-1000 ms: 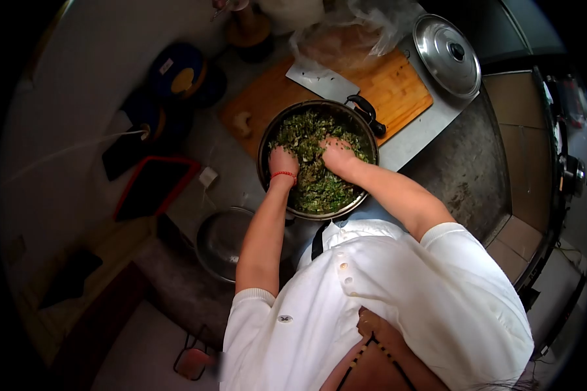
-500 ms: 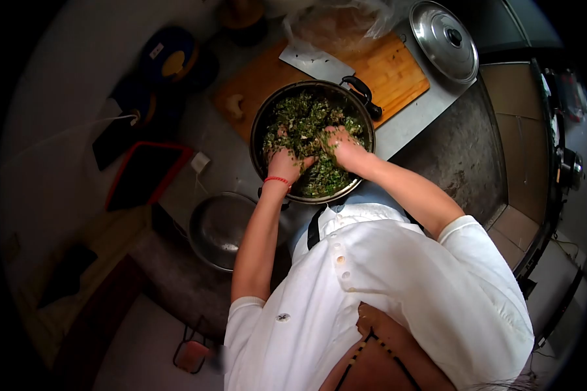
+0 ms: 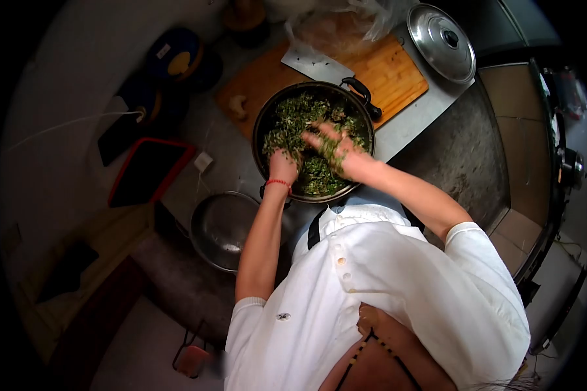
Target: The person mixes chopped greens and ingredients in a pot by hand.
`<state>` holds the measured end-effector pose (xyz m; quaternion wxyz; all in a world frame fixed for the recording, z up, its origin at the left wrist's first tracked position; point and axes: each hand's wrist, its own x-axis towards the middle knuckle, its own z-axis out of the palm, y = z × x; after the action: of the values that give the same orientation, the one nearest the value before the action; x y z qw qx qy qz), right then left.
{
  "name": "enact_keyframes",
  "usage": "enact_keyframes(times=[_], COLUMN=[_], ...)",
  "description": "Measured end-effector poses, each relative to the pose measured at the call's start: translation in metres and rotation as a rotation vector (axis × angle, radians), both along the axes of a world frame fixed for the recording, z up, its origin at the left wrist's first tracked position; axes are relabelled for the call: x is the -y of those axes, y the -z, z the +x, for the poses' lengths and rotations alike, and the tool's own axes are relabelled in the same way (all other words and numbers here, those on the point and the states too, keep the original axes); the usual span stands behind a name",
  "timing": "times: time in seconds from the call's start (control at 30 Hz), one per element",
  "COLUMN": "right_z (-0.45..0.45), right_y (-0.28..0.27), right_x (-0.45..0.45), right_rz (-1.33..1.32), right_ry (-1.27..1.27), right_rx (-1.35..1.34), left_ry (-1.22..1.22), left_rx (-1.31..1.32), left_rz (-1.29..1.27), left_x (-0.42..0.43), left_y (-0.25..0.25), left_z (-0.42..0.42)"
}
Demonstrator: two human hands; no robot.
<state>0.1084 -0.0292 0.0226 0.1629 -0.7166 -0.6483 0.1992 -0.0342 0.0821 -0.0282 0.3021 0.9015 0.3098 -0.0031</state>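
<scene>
A wide dark pot (image 3: 258, 143) with black handles holds a heap of finely chopped greens (image 3: 304, 112). My left hand (image 3: 284, 164), with a red string bracelet at its wrist, is down in the left side of the heap, and the greens hide its fingers. Over the right part of the pot is my right hand (image 3: 338, 148). Its fingers are stretched apart, slightly blurred, with bits of green stuck to them.
Behind the pot lies a wooden cutting board (image 3: 398, 72) with a cleaver (image 3: 316, 65) and a clear plastic bag (image 3: 346, 29). A metal lid (image 3: 442, 43) sits at back right. A metal bowl (image 3: 220, 231) and a red-edged black tablet-like object (image 3: 151, 171) are at left.
My right hand has lifted out of the greens and its fingers have spread toward the pot's middle. My left hand has sunk lower at the left side, its fingers now covered.
</scene>
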Motion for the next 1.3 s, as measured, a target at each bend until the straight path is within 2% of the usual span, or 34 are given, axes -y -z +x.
enact_keyframes(times=[0.03, 0.13, 0.17, 0.27, 0.33, 0.37, 0.43, 0.47, 0.53, 0.57, 0.6, 0.63, 0.67, 0.7, 0.73, 0.77, 0.8, 0.83, 0.87, 0.9, 0.97, 1.0, 1.03, 1.1, 1.13, 1.17, 1.23, 1.27, 1.3], right_z=[-0.002, -0.013, -0.013, -0.003, 0.006, 0.006, 0.017, 0.024, 0.033, 0.039, 0.044, 0.046, 0.042, 0.036, 0.030, 0.022, 0.012, 0.007, 0.001, -0.004, -0.010, -0.009, -0.008, -0.005, -0.001, 0.004, 0.015, 0.020, 0.024], right_y=[-0.001, 0.003, 0.011, 0.038, 0.074, 0.043, 0.047, 0.050, 0.061, 0.067, 0.076, 0.091, 0.040, 0.018, -0.029, -0.043, -0.048, -0.018, 0.023, 0.045, 0.068, 0.063, 0.058, 0.038, 0.043, 0.052, 0.079, 0.078, 0.072], right_x=[-0.005, -0.026, -0.035, -0.052, -0.063, -0.069, -0.075, -0.077, -0.073, -0.066, -0.057, -0.043, -0.035, -0.019, -0.005, 0.005, 0.008, 0.015, 0.023, 0.028, 0.033, 0.026, 0.016, -0.003, -0.006, -0.008, -0.011, -0.015, -0.022], right_rz=[-0.015, 0.013, 0.004, -0.062, -0.197, -0.152, -0.284, -0.352, -0.325, -0.277, -0.229, -0.079, -0.054, 0.032, 0.166, -0.169, -0.436, -0.498, -0.557, -0.463, -0.274, -0.324, -0.378, -0.501, -0.437, -0.373, -0.260, -0.067, -0.141], right_ry=[-0.146, -0.140, -0.174, -0.233, -0.075, 0.021, -0.100, -0.160, -0.071, -0.027, 0.017, 0.026, -0.088, -0.161, -0.199, -0.199, -0.267, -0.269, -0.271, -0.271, -0.263, -0.236, -0.212, -0.163, -0.128, -0.091, -0.023, -0.003, 0.004], right_rx=[0.076, 0.231, 0.421, 0.435, 0.240, 0.194, 0.330, 0.400, 0.164, 0.017, -0.132, -0.099, -0.201, -0.192, -0.262, -0.233, 0.023, 0.069, 0.114, 0.194, 0.352, 0.338, 0.325, 0.268, 0.264, 0.257, 0.283, 0.235, 0.162], left_ry=[-0.187, -0.013, -0.011, -0.098, -0.174, -0.207, -0.310, -0.306, -0.296, -0.384, -0.295, -0.205, -0.114, -0.140, -0.093, -0.044, 0.011, 0.067, 0.126, 0.186, 0.175, 0.170, 0.166, 0.136, 0.120, -0.002, -0.092, -0.139, -0.201], left_rx=[0.005, -0.232, -0.258, -0.139, -0.236, -0.264, -0.307, -0.363, -0.474, -0.372, -0.310, -0.247, -0.185, 0.050, 0.030, 0.009, -0.025, -0.056, -0.100, -0.145, -0.395, -0.517, -0.520, -0.452, -0.420, -0.434, -0.367, -0.334, -0.158], left_rz=[-0.420, -0.339, -0.324, -0.265, -0.260, -0.236, -0.213, -0.236, -0.287, -0.314, -0.212, -0.109, -0.006, -0.134, -0.228, -0.320, -0.287, -0.254, -0.095, 0.064, -0.084, -0.159, -0.146, -0.011, 0.058, -0.040, -0.061, -0.071, 0.115], left_x=[0.002, 0.003, 0.005, 0.010, 0.007, 0.004, -0.002, -0.008, -0.014, -0.012, -0.007, -0.003, 0.002, 0.008, 0.013, 0.019, 0.024, 0.030, 0.037, 0.041, 0.039, 0.036, 0.034, 0.030, 0.027, 0.025, 0.012, 0.010, 0.014], left_y=[0.000, -0.003, 0.000, -0.021, -0.005, -0.003, 0.023, 0.019, 0.004, 0.001, 0.001, 0.004, 0.008, 0.019, 0.016, 0.010, 0.000, -0.009, -0.025, -0.032, -0.027, -0.023, -0.008, -0.015, -0.017, -0.005, 0.011, 0.014, 0.012], left_z=[0.000, -0.007, -0.007, 0.004, 0.013, 0.017, 0.019, 0.022, 0.029, 0.026, 0.021, 0.016, 0.009, 0.001, -0.004, -0.010, -0.013, -0.015, -0.013, -0.010, 0.001, 0.007, 0.008, 0.014, 0.017, 0.020, 0.024, 0.023, 0.021])
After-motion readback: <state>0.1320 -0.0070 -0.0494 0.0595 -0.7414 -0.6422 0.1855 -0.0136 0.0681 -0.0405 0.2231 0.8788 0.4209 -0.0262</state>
